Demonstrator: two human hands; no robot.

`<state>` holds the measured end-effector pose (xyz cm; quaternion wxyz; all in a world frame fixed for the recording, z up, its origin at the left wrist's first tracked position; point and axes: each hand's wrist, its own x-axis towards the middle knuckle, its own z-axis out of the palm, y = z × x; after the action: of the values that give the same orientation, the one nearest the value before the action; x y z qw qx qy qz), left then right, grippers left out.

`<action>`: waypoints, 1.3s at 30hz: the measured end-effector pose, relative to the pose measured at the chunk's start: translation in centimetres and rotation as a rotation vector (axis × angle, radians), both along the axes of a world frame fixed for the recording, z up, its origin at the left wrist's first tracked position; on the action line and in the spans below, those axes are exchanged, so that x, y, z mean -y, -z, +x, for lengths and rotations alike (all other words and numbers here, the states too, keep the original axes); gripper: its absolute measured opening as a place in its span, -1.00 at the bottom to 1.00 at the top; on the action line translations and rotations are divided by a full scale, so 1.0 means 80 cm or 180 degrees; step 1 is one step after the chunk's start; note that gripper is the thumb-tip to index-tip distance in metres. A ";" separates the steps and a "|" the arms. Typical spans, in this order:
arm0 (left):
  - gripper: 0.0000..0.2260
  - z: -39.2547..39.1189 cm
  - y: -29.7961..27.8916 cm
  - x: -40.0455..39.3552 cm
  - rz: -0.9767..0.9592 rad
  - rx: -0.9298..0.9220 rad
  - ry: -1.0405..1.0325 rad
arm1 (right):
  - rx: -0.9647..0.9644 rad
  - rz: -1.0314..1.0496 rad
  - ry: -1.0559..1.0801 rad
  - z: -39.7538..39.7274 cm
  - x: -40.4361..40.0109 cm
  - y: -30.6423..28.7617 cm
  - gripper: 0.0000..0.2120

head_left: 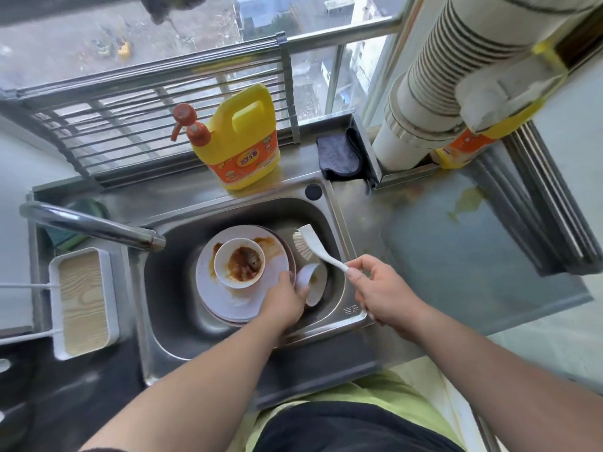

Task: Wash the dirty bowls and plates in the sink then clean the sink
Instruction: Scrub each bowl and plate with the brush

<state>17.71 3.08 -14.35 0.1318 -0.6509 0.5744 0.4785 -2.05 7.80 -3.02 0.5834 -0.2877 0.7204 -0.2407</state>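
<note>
Sink [169, 324]: steel basin set in the table, tap [98, 226] swung over its left side, no water seen running.

Plates [225, 298]: a stack of pale plates on the basin floor, the top one smeared with brown sauce.

Bowl [239, 262]: white, upright on the stack, brown residue inside.

Second bowl [313, 285]: small, white, tipped on its side just right of the stack.

Left hand [284, 301]: fingers curled around the tipped bowl's rim, gripping it.

Right hand [378, 288]: pinching the handle end of a white dish brush [313, 246], bristles raised above the basin's right side.

Detergent bottle [241, 141]: yellow, pump top, on the ledge behind the sink.

Step in hand, by my reckoning: the first scrub, nothing looking washed yet. Next move likely calls for turning the small bowl's mouth toward the bristles, plus water and soap.
</note>
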 end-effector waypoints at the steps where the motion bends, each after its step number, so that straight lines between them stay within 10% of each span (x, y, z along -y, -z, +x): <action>1: -0.63 0.005 -0.009 0.004 -0.0037 -0.0038 -0.0222 | 0.0025 -0.0014 -0.0002 0.002 0.003 0.001 -0.89; 10: -0.75 0.125 -0.042 0.056 -0.1009 0.0254 -0.2463 | 0.0129 0.0031 -0.0092 0.035 0.025 0.005 -0.87; 14: -0.70 0.133 -0.021 0.073 -0.0179 -0.0025 -0.2251 | 0.0189 0.0064 -0.0140 0.051 0.020 0.005 -0.88; 25: -0.59 0.148 -0.014 0.073 -0.0977 0.0588 -0.1041 | 0.0141 0.0072 -0.0162 0.085 0.009 0.002 -0.89; 39: -0.47 0.157 -0.036 0.059 -0.0492 -0.0771 -0.1899 | 0.0106 0.0118 -0.0304 0.124 0.017 0.001 -0.86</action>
<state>30.28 -1.61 -11.45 -0.1331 -0.7369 0.4046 0.5249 7.85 6.45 -3.10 0.6113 -0.3069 0.7003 -0.2041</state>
